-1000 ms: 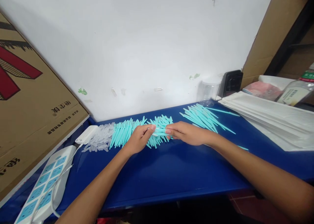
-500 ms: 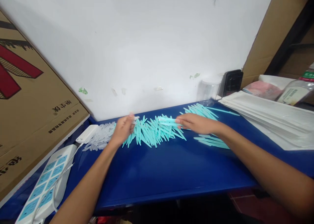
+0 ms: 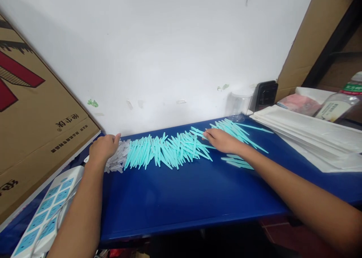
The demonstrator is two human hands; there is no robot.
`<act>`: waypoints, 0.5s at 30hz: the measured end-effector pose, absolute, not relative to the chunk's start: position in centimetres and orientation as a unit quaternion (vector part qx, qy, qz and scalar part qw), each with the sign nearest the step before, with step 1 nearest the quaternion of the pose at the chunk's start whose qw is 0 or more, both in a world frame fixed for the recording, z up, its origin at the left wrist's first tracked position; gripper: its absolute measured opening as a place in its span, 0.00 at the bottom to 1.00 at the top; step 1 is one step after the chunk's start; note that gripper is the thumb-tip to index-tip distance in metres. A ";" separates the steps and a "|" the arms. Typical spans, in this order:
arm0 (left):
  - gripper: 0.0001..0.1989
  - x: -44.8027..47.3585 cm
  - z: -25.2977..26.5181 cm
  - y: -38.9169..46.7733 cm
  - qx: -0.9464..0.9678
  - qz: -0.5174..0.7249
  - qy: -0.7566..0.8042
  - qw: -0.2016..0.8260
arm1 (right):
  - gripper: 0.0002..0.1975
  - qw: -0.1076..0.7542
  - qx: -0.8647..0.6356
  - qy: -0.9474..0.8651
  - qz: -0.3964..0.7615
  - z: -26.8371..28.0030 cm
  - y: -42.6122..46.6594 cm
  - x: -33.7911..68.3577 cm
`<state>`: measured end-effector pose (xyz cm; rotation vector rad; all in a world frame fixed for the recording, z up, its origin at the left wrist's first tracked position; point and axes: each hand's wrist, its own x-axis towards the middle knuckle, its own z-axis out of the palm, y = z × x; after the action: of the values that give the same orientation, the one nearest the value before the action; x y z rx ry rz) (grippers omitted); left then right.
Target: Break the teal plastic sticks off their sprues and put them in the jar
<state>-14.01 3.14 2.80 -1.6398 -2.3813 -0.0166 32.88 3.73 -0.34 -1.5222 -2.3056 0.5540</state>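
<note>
Several slim teal plastic sticks [image 3: 169,152] with tapered ends lie in a long row across the blue table. At the row's left end is a pile of small translucent pieces [image 3: 118,158]. My left hand [image 3: 104,149] is at that pile's upper left edge, thumb held apart from the fingers; its fingertips are partly hidden and no piece shows in it. Pinched in my right hand [image 3: 219,139], above the right end of the row, is a teal stick [image 3: 198,132] pointing left. More teal sticks [image 3: 233,130] lie behind and beside this hand.
A white power strip [image 3: 48,212] with a cable lies at the left, near a cardboard box [image 3: 42,111]. At the back right stand a clear jar [image 3: 240,103] and a black object [image 3: 266,94]. White sheets [image 3: 299,137] and a bottle [image 3: 339,103] occupy the right side.
My left hand has moved left from the teal row to the translucent pile, its thumb now apart. My right hand stays near the same place, its stick now tilted differently.
</note>
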 end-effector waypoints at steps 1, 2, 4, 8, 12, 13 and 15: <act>0.39 -14.6 2.8 3.2 -0.553 0.001 -0.825 0.116 | 0.22 0.161 -0.540 -0.804 0.190 -0.5 3.8 32.7; 0.38 -15.1 2.7 3.3 -0.545 0.006 -0.831 0.109 | 0.21 0.160 -0.544 -0.802 0.188 -0.7 3.8 32.6; 0.38 -15.6 2.6 3.4 -0.537 0.013 -0.838 0.101 | 0.19 0.157 -0.549 -0.798 0.190 -1.0 3.7 32.3; 0.36 -16.1 2.2 3.5 -0.531 0.010 -0.841 0.104 | 0.20 0.152 -0.550 -0.796 0.203 -0.7 3.0 32.2; 0.35 -16.5 2.0 3.4 -0.520 0.002 -0.848 0.104 | 0.24 0.133 -0.531 -0.804 0.230 0.3 2.0 32.5; 0.34 -16.7 2.0 3.4 -0.516 0.002 -0.850 0.102 | 0.25 0.130 -0.525 -0.807 0.235 0.5 1.8 32.6; 0.34 -16.9 2.0 3.4 -0.510 0.002 -0.854 0.101 | 0.27 0.124 -0.516 -0.812 0.242 0.8 1.4 32.9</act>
<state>-16.88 3.37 2.01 -1.5063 -2.5229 0.0058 32.86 1.42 0.78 -1.5052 -2.3671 0.7064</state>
